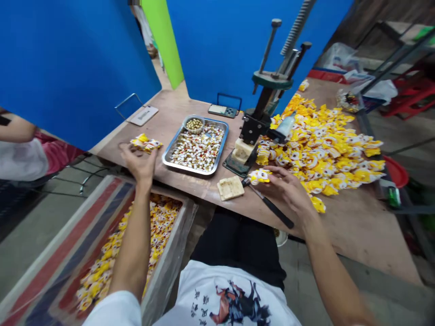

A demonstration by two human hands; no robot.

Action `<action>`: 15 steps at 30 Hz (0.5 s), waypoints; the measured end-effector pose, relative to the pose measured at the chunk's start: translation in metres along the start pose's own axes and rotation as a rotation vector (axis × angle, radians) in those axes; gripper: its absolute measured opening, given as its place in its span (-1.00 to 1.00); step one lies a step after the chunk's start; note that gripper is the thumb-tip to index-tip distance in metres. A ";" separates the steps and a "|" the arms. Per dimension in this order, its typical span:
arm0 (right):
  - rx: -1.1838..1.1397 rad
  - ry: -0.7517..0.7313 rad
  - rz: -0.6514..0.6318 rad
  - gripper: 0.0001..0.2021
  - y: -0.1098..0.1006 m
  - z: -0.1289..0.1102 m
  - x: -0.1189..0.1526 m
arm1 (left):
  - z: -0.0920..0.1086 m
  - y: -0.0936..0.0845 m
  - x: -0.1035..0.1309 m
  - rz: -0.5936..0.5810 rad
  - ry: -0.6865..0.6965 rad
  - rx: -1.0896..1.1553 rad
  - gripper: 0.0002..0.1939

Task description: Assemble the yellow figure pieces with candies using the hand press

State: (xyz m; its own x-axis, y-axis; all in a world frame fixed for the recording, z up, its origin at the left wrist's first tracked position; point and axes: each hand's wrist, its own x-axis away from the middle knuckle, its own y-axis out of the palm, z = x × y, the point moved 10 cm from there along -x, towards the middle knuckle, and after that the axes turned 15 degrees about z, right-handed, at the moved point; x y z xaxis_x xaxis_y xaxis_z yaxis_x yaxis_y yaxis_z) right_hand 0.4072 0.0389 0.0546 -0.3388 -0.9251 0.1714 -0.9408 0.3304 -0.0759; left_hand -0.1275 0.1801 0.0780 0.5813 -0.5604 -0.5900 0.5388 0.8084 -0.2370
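Observation:
My left hand [140,164] is at the left of the table, fingers apart, right behind a few yellow-and-white plastic figures [147,143]. Whether its fingertips touch them I cannot tell. Between the thumb and fingers of my right hand [291,189] is another yellow-and-white plastic figure [259,175], held over a black-handled hammer [273,209]. Just left of the hammer lies a cream-coloured block [231,188]. Behind the held figure stands a hand press [253,122] with a cream block [242,150] on its base. A metal tray [165,159] holds many small white-and-red pieces.
A large pile of yellow-and-white figures [326,149] covers the table's right side. Inside the tray sits a round tub [184,124] of gold balls. Two phones [145,116] lie by blue partitions [217,54]. A lined box [170,253] of figures stands below left. Another person's arm [16,127] shows far left.

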 end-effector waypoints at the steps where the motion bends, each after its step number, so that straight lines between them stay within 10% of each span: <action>1: -0.068 0.042 -0.053 -0.53 0.010 -0.001 0.003 | 0.022 -0.008 0.017 0.070 -0.009 0.041 -0.26; 2: -0.120 0.065 -0.112 -0.52 0.021 -0.003 0.006 | 0.047 -0.007 0.041 0.040 -0.022 0.118 -0.31; 6: -0.243 0.103 -0.277 -0.53 0.057 -0.010 0.003 | 0.160 0.049 0.191 -0.827 -0.104 0.553 -0.10; 9: -0.345 0.219 -0.343 -0.55 0.073 0.002 -0.003 | 0.197 0.049 0.230 -0.835 0.034 0.665 0.08; 15: -0.469 0.416 -0.382 -0.65 0.088 0.034 -0.007 | 0.190 0.050 0.231 -0.708 0.188 0.648 -0.40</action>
State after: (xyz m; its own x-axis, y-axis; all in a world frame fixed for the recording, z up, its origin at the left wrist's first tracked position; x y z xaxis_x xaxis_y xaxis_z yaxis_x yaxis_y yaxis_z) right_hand 0.3272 0.0677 0.0138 0.1243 -0.8753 0.4673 -0.8696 0.1307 0.4761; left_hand 0.1493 0.0566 0.0770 -0.0821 -0.7949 -0.6012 0.9891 0.0092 -0.1473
